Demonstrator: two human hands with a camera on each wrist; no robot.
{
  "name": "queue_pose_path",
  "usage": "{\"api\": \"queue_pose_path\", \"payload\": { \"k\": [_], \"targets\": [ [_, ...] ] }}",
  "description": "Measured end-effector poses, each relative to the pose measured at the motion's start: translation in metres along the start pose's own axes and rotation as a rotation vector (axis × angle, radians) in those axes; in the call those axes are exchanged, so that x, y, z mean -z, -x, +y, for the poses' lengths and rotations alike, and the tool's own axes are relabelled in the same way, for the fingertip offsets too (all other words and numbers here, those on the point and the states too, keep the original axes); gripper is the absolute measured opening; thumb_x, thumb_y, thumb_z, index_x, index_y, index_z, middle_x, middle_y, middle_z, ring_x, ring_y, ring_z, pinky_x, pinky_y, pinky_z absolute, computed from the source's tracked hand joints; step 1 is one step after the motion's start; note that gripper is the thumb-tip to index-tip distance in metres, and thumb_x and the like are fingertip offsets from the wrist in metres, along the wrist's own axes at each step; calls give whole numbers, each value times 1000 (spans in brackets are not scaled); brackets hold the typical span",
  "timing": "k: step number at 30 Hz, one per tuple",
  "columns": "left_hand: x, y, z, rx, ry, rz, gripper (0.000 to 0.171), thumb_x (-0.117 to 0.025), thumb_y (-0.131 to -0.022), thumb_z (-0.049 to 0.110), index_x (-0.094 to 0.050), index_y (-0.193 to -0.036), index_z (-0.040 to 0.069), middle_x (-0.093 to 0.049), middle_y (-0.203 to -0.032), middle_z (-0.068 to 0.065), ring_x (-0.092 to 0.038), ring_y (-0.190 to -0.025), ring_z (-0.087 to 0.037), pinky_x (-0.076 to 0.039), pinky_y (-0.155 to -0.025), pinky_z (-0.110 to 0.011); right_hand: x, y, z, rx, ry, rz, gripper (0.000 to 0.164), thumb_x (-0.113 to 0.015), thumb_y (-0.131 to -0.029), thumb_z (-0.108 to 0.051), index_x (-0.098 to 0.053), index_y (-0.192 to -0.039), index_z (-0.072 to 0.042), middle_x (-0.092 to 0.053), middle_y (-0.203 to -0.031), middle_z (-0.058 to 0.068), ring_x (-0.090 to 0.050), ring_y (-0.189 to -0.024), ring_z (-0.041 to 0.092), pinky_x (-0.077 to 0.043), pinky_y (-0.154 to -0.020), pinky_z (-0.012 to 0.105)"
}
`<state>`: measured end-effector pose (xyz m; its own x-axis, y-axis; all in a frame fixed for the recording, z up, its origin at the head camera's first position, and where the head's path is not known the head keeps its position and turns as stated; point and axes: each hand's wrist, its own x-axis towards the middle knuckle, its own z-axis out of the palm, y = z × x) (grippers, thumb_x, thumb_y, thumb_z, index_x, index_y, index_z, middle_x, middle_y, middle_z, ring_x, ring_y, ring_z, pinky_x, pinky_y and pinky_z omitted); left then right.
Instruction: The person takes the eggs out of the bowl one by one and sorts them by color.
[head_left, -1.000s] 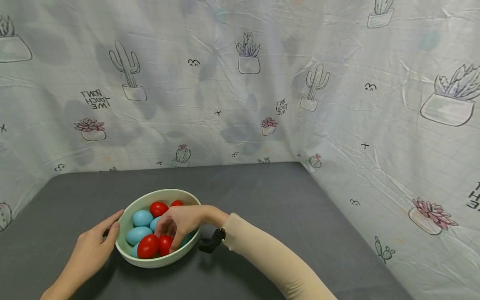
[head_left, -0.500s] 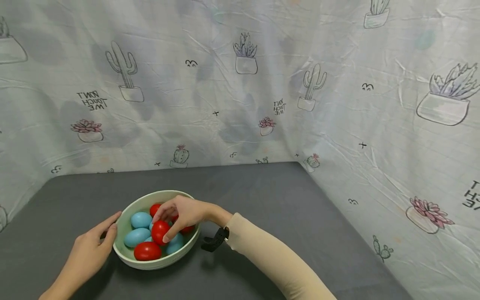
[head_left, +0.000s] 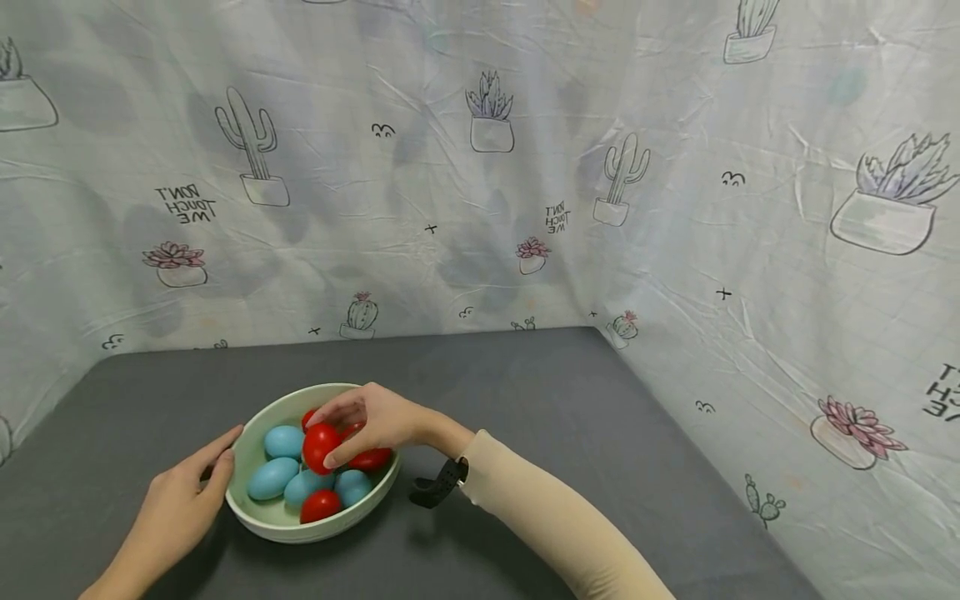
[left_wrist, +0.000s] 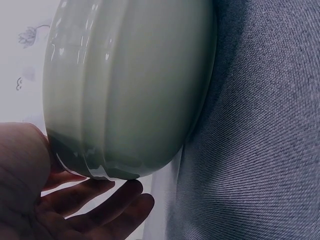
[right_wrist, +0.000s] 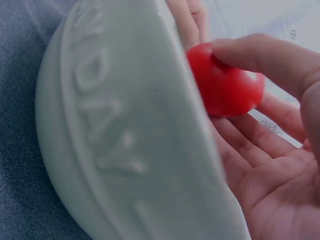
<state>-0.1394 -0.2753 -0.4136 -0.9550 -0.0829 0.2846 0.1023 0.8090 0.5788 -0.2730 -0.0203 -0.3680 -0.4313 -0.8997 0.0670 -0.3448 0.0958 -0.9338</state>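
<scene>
While the left hand [head_left: 176, 504] steadies the pale green bowl [head_left: 288, 534] from outside, the right hand [head_left: 381, 419] pinches a red egg [head_left: 321, 448] over the bowl's interior. The left fingers [left_wrist: 120, 200] lie loosely extended against the outer wall, as the left wrist view shows. In the right wrist view, the right thumb [right_wrist: 257, 54] presses one side of the egg, with fingers opposed behind it; whether it touches the contents beneath cannot be told. Blue eggs [head_left: 273, 478] and further red eggs [head_left: 320, 507] lie loose in the bowl.

Handling: the held egg has a smooth, glossy shell, and its even colour suggests a light, hollow toy, probably stiff, although weight and material cannot be confirmed. Such a curved, polished surface is likely to slip or spin if pinched off-centre; the preferred hold is across the widest girth, thumb opposite two or more fingers, with moderate pressure in case the shell dents or cracks. The bowl, apparently glazed and rigid, may be heavier and chip on impact; its rim and the raised letters [right_wrist: 102, 120] on its wall offer the surest purchase.
</scene>
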Motion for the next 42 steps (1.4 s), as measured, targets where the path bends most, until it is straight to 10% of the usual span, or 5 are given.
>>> {"api": "queue_pose_path", "payload": {
  "k": [16,28,42],
  "targets": [
    [2,-2,1,1,2,-8,48,-39,-107,26,-45,-146,-2,-51,-129,-37,-61,-99,-50,-48,-62,-48,37,50,-14,142,-113,199,48,-73,-85,5,-61,-131,1,-67,-120,3,-63,-109,22,-51,-89,40],
    [6,-4,4,-19,0,-4,48,-39,-107,26,-45,-145,-4,-54,-126,-37,-61,-97,-50,-48,-61,-47,67,103,9,13,-342,322,47,-69,-87,2,-60,-133,0,-62,-124,18,-58,-111,32,-50,-89,44],
    [4,-1,1,32,7,-68,52,-35,-108,30,-41,-148,-3,-48,-133,-37,-61,-99,-49,-46,-60,-42,65,132,41,-133,-246,339,49,-72,-88,-3,-57,-134,5,-66,-118,15,-63,-104,30,-51,-87,46]
  ]
}}
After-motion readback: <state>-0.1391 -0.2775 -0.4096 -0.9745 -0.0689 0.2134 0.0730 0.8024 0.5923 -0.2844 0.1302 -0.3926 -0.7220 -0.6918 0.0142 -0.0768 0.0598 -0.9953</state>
